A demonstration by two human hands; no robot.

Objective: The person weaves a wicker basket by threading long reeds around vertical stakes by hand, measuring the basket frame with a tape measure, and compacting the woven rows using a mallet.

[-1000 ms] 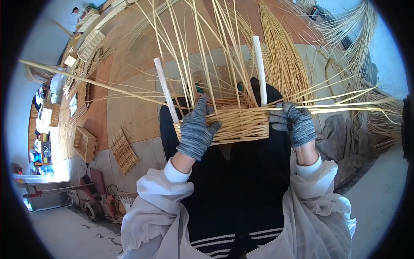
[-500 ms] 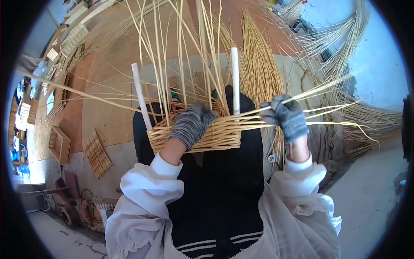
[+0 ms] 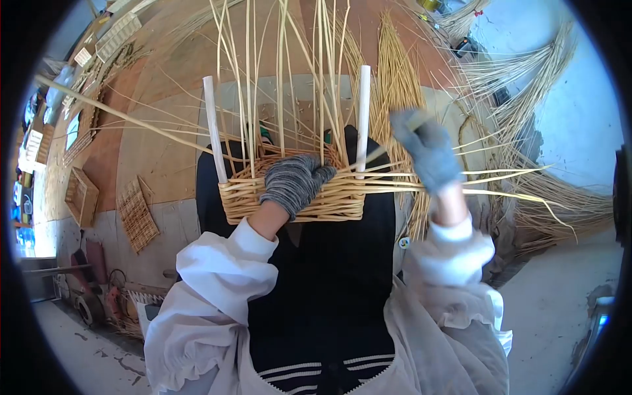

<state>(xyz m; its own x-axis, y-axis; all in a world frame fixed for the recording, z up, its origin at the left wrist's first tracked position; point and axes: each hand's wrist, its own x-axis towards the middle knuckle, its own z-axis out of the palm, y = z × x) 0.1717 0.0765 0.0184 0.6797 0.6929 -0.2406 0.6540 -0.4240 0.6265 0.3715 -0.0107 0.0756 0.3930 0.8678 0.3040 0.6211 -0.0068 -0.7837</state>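
Note:
A partly woven wicker basket [image 3: 339, 207] sits across my lap, with tall upright rods [image 3: 283, 85] rising from it. Two pale posts stand at its corners, a left post [image 3: 214, 128] and a right post [image 3: 363, 122]. My left hand [image 3: 294, 184], in a grey striped knit glove, is closed over the basket's front wall. To the right of the right post, my gloved right hand [image 3: 428, 148] is raised and blurred. Its fingers are closed on a wicker rod [image 3: 377, 155] that runs from beside that post. Loose rod ends [image 3: 487, 178] stick out rightward below this hand.
A bundle of wicker rods [image 3: 398, 72] lies on the floor ahead, with more bundles [image 3: 533, 85] by the right wall. At left are a small wooden box [image 3: 81, 197] and a woven panel [image 3: 137, 216]. One long rod [image 3: 125, 117] juts out leftward from the basket.
My right hand has risen and moved slightly left toward the right post, bringing a rod with it. The left hand stays on the basket wall. The view has shifted a little.

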